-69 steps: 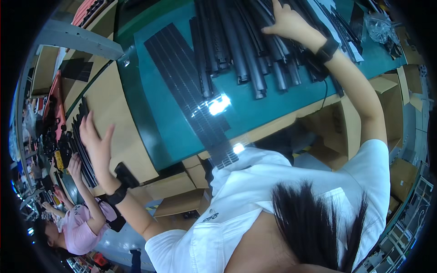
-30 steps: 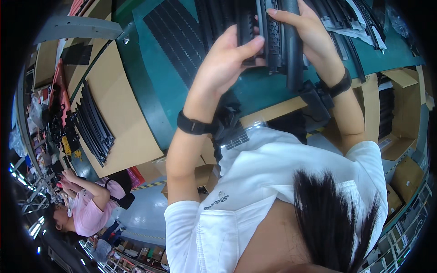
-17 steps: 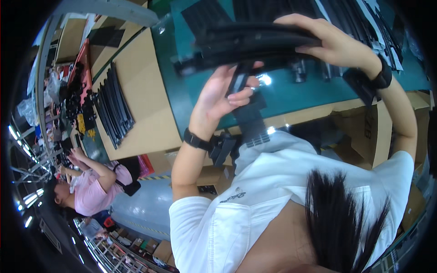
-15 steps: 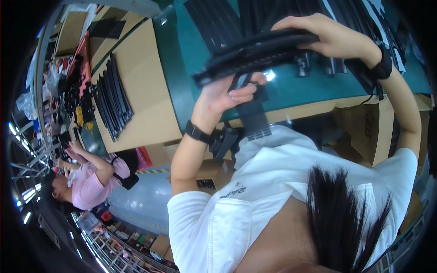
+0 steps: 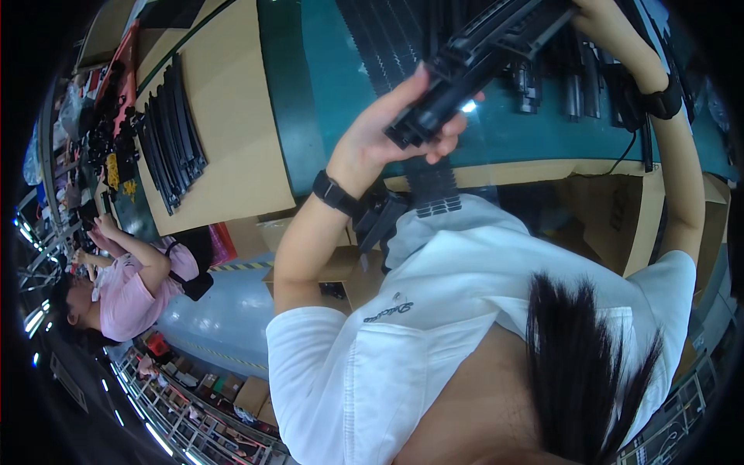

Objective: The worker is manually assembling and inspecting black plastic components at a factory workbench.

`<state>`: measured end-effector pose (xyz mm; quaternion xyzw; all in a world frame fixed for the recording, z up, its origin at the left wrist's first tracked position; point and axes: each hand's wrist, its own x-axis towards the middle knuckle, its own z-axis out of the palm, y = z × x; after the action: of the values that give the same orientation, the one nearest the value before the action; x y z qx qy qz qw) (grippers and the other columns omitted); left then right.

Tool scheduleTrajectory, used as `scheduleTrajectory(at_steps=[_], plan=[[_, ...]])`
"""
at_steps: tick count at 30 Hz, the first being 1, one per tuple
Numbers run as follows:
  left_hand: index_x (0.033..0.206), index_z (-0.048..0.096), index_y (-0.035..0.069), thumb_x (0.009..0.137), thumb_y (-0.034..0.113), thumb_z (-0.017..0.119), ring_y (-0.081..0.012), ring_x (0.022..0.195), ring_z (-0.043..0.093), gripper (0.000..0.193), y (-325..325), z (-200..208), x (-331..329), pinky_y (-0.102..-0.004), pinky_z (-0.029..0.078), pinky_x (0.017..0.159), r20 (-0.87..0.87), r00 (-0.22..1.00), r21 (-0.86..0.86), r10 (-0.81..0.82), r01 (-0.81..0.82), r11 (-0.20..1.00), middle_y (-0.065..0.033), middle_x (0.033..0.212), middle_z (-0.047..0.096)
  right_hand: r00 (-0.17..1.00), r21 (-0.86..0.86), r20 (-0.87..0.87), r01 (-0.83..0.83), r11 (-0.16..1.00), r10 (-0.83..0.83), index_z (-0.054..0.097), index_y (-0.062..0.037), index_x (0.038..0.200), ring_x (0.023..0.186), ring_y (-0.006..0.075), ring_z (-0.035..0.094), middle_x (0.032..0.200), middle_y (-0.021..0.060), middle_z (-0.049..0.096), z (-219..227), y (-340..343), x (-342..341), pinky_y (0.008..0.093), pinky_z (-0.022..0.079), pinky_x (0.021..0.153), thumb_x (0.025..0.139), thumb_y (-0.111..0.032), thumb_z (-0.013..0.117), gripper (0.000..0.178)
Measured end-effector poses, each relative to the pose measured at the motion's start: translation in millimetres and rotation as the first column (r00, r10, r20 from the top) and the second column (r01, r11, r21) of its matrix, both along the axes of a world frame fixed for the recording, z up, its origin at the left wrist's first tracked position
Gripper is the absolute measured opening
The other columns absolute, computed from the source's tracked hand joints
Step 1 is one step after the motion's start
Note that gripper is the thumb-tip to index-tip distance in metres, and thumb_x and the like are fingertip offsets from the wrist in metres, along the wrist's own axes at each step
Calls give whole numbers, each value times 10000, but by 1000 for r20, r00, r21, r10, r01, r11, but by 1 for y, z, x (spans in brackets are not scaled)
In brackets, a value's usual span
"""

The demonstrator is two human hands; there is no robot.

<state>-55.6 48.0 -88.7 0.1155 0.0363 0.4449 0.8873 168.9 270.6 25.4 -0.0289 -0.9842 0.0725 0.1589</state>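
Observation:
My left hand (image 5: 374,128) is closed round the near end of a bundle of long black plastic strips (image 5: 484,50), its thumb on top and its fingertips curling out from below. The bundle slants up to the right over the table, its far part cut off by the upper edge. At that far end my right hand (image 5: 601,19) grips it, with most of its fingers hidden. Beneath the bundle, a flat black sheet with toothed seams (image 5: 380,50) lies on the table, and a black slatted piece (image 5: 434,190) reaches over the front edge toward my shirt.
More black strips lie in a row on a cardboard sheet (image 5: 232,139) to the left. Other black parts (image 5: 573,97) lie on the green table (image 5: 511,136) at right. Cardboard boxes (image 5: 643,225) stand under the table. A person in pink (image 5: 136,291) works at far left.
The bundle has swung from nearly level to a steep slant, its right end going up and away. My right hand has moved up toward the picture's edge. My left hand still holds the near end.

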Motion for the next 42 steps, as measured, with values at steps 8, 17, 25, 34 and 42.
scheduleTrajectory(at_steps=[8, 17, 25, 34, 42], plan=[[1463, 401, -87, 983, 114, 539, -177, 654, 547, 538, -9, 27, 17, -281, 439, 497, -274, 962, -249, -7, -64, 966, -124, 939, 539, 968, 320, -241, 9, 947, 73, 710, -58, 1116, 939, 293, 613, 1020, 90, 667, -12, -14, 27, 431, 453, 924, 831, -119, 676, 294], [1101, 596, 2, 953, 82, 682, -126, 501, 529, 189, -30, 32, 44, -276, 409, 459, -862, 443, 120, 245, -291, 949, -42, 724, 604, 953, 347, -300, 65, 936, 45, 702, -58, 1153, 921, 280, 600, 997, 94, 630, -24, -30, 26, 431, 468, 886, 824, -105, 680, 333], [1411, 497, -68, 1061, 447, 542, -163, 582, 591, 625, -42, 11, 32, -227, 455, 416, 52, 991, -279, 123, -104, 955, -258, 1122, 680, 931, 370, -225, -192, 909, 288, 691, -130, 1238, 982, 283, 592, 1069, 92, 597, -32, -34, 1, 435, 486, 952, 851, -82, 662, 391], [1290, 557, -118, 1026, 261, 595, -152, 506, 568, 464, -41, 24, 49, -207, 442, 429, 204, 975, -390, 87, 0, 921, -317, 1010, 694, 965, 314, -22, -241, 918, 261, 623, -206, 1400, 1168, 344, 586, 1279, 169, 596, -52, -30, -13, 433, 502, 1019, 816, -20, 604, 613], [1291, 541, -93, 1033, 336, 576, -147, 543, 513, 502, -41, 13, 51, -232, 446, 469, 114, 988, -444, 101, -40, 895, -185, 977, 627, 990, 345, 49, -140, 928, 131, 639, -179, 1380, 1169, 357, 599, 1354, 173, 588, -32, -20, 7, 451, 496, 1001, 842, -144, 719, 545]])
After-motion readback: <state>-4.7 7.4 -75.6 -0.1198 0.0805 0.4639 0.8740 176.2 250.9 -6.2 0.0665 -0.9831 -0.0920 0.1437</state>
